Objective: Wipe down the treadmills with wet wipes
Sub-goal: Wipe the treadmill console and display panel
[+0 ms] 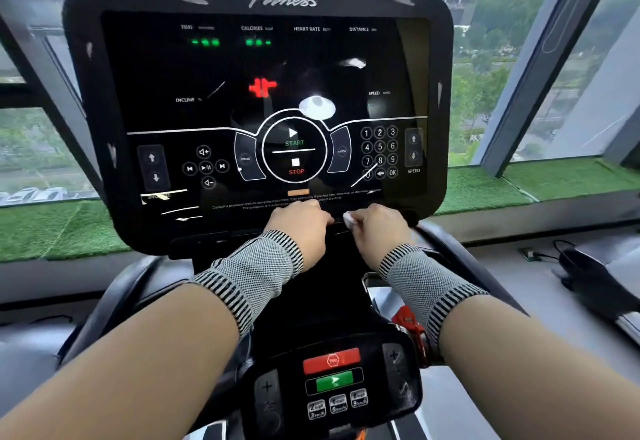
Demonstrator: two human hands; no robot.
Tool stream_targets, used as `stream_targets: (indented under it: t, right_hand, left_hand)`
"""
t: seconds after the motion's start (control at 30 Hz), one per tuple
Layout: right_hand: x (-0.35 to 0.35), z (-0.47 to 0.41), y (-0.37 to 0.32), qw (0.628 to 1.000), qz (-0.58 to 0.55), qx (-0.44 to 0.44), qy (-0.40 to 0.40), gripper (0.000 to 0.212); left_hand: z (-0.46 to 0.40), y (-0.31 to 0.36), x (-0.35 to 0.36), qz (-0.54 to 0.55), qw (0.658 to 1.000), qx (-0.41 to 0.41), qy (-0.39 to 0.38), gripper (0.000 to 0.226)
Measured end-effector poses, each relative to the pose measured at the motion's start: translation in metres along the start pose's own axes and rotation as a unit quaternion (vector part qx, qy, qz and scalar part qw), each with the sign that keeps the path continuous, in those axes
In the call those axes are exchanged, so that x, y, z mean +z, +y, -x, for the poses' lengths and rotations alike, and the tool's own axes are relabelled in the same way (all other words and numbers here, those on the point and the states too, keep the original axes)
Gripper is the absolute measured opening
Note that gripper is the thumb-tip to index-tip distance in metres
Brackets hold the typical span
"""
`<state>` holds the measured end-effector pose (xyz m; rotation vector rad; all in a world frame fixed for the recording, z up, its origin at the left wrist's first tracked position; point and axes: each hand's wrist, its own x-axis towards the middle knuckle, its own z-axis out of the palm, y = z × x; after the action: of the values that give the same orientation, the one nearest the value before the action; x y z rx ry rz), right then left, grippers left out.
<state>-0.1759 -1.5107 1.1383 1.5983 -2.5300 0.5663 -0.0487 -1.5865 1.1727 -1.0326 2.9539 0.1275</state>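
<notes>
A black treadmill console (256, 69) with a lit display and touch controls fills the middle of the view. Both my hands are at its bottom edge, on the narrow ledge under the screen. My right hand (375, 228) grips a small white wet wipe (349, 219), which pokes out at the thumb side and touches the ledge. My left hand (299, 228) rests on the ledge just left of it, fingers bent down over the edge with nothing seen in them. Both wrists wear grey knit bands.
Below my arms sits the lower control panel (332, 384) with a red stop and a green start button, and a red safety clip (408, 327) to its right. Grey handrails (114, 301) run down both sides. Green turf (485, 186) lines the window sill behind.
</notes>
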Motion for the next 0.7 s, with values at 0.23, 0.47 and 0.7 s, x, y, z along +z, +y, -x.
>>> stream_targets:
  t: [0.23, 0.47, 0.7]
  right_hand:
    - [-0.005, 0.002, 0.009, 0.999, -0.017, 0.028, -0.014, 0.023]
    - [-0.007, -0.001, 0.007, 0.999, -0.014, 0.049, -0.020, 0.025]
    - [-0.008, 0.001, 0.015, 0.998, -0.025, 0.059, -0.011, 0.024]
  left_hand:
    - [0.006, -0.004, -0.001, 0.000, 1.000, 0.001, 0.002, 0.050]
    - [0.007, -0.007, 0.000, -0.002, 1.000, 0.001, 0.005, 0.049]
    - [0.009, -0.009, 0.003, 0.000, 1.000, 0.004, 0.009, 0.049]
